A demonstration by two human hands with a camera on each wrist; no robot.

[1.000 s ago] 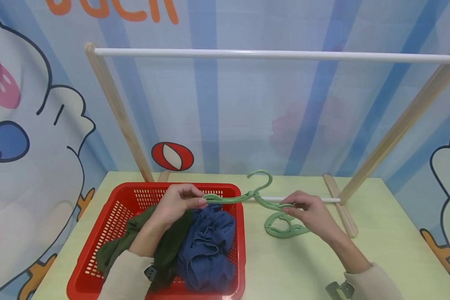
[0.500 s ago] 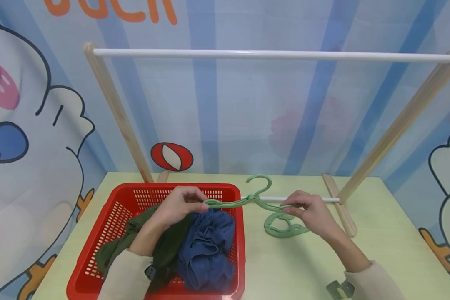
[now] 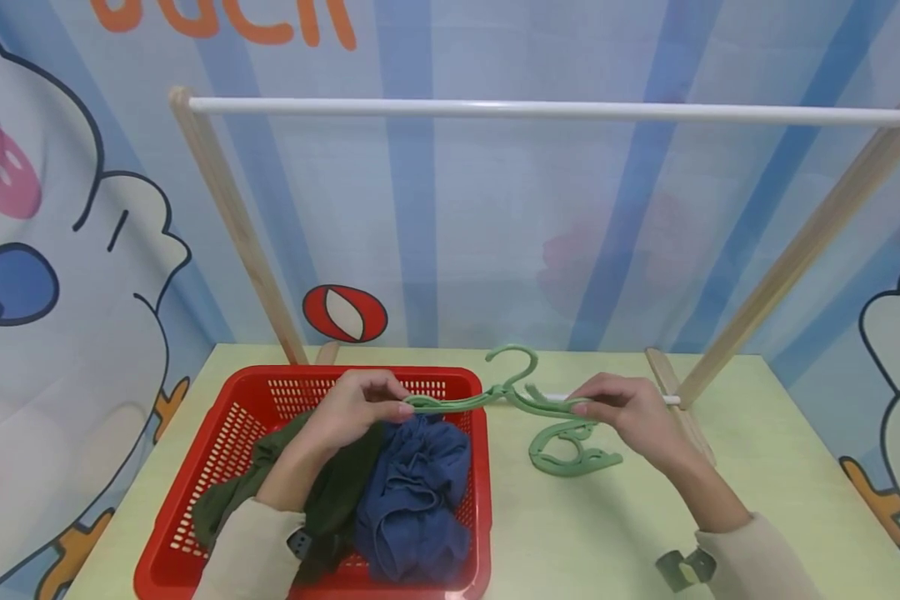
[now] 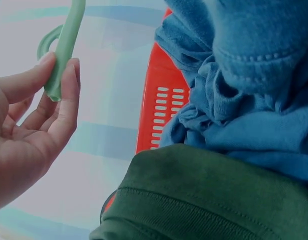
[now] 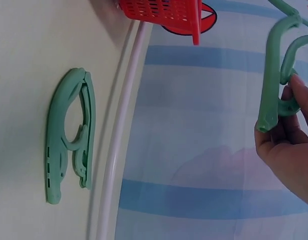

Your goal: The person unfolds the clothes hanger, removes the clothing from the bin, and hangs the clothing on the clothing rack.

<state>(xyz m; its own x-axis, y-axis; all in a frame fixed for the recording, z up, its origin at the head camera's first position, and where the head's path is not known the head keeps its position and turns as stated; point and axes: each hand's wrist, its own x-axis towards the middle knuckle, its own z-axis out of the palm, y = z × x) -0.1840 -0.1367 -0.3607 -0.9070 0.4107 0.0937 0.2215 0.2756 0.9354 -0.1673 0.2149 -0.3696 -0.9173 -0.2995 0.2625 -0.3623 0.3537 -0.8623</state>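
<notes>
"Green, that hanger (image 3: 499, 392). Who has it?"

"Both hands. The left hand (image 3: 360, 402) pinches one end between thumb and fingers, and the right hand (image 3: 633, 417) pinches the other end much the same way."

"And how does it sit?"

"Up in the air, hook on top, arms spread out to either side. From the head view, its left end shows in front of the far right part of the basket (image 3: 483, 500), and the rest reaches past the rim."

"What's in there?"

"Crumpled clothes: dark green cloth (image 3: 348, 492) on the left, blue cloth (image 3: 412, 508) beside it on the right. The basket itself is red, with slotted walls."

"Anything near the right hand?"

"A second hanger (image 3: 570, 470), also green, folded, lying on the table (image 3: 570, 550) to the right of the basket."

"And farther back?"

"A white rod (image 3: 547, 109) runs across between two wooden posts (image 3: 240, 225). Behind that is a blue-striped backdrop (image 3: 480, 233) with cartoon figures on it."
</notes>
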